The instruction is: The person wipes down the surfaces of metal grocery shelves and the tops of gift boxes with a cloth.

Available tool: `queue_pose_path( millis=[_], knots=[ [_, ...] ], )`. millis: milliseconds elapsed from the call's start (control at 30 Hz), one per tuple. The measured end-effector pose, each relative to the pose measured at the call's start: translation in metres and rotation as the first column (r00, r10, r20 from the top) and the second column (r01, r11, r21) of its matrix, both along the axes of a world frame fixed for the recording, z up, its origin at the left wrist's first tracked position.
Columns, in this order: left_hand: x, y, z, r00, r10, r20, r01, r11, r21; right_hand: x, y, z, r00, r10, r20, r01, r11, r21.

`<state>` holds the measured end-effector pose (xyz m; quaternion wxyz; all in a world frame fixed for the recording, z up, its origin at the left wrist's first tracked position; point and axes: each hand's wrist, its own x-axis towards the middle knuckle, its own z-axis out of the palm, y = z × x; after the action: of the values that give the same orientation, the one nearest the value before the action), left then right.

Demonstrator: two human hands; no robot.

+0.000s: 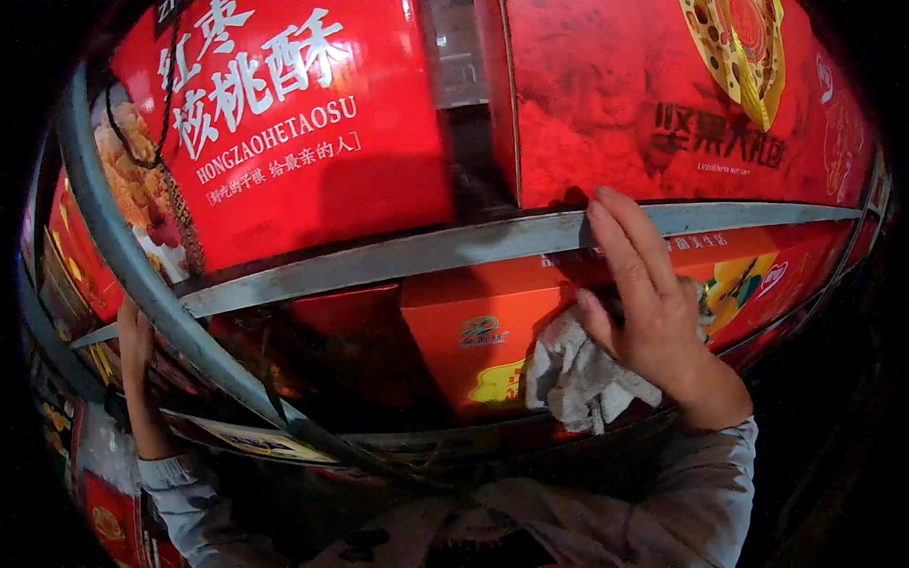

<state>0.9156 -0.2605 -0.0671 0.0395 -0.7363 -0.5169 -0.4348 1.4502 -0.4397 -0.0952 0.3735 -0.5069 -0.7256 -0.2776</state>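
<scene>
While two fingers of the right hand (658, 327) are stretched close together across the grey metal rail (379, 268), crumpled, stained cloth (570, 369) is bunched under its palm, below the rail (hidden-finger pinch: cannot tell). Flat-faced orange carton (488, 308) is set behind the cloth, glossy red carton (379, 194) above the rail. Left hand (135, 331) is placed by the rail's left end, fingers hidden, grip cannot be told.
</scene>
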Motion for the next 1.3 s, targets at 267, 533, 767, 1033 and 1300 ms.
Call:
queue_pose_path(
  millis=[267, 533, 767, 1033, 1300],
  knots=[
    [0.025, 0.021, 0.039, 0.915, -0.289, -0.282, 0.27, 0.957, -0.104, -0.015, -0.006, 0.057, 0.972, 0.228, 0.056, -0.205, 0.94, -0.271],
    [0.047, 0.094, 0.047, 0.772, 0.095, -0.629, -0.093, 0.995, 0.036, -0.063, 0.034, 0.09, 0.899, 0.397, 0.184, -0.251, 0.812, -0.528],
    [0.084, 0.101, 0.056, 0.858, -0.136, -0.496, 0.253, 0.951, 0.178, -0.093, 0.042, 0.112, 0.981, 0.185, 0.06, -0.096, 0.731, -0.675],
    [0.027, 0.096, 0.085, 0.836, -0.451, -0.313, 0.49, 0.87, 0.055, -0.127, 0.058, 0.131, 0.997, 0.074, 0.004, -0.05, 0.708, -0.704],
    [-0.003, 0.014, 0.046, 0.863, -0.48, 0.157, 0.422, 0.856, 0.298, -0.141, 0.055, 0.122, 0.997, 0.05, -0.05, -0.071, 0.674, -0.736]
  ],
)
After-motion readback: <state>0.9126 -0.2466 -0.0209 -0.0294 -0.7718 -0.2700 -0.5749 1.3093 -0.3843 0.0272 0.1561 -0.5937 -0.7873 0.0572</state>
